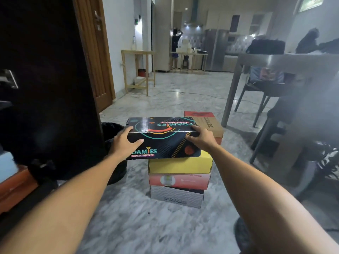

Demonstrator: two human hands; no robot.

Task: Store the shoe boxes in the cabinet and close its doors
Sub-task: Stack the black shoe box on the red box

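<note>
A black Foamies shoe box [163, 136] sits tilted at the top of a stack on the marble floor. My left hand [126, 142] grips its left end, thumb on the front face and fingers on the lid. My right hand [200, 137] grips its right end the same way. Under it lie a yellow box [180, 165], a pink-red box [179, 181] and a white patterned box [177, 197]. Behind stand a brown box [211, 125] and a red box [199, 114]. The dark cabinet door [49, 79] rises at the left.
A black bin [117, 173] stands between the cabinet door and the stack. A grey table [286, 61] with dark chairs [260, 92] fills the right side. A wooden side table [137, 70] stands against the far wall. A cable [183, 93] crosses the floor. A person stands in the far kitchen.
</note>
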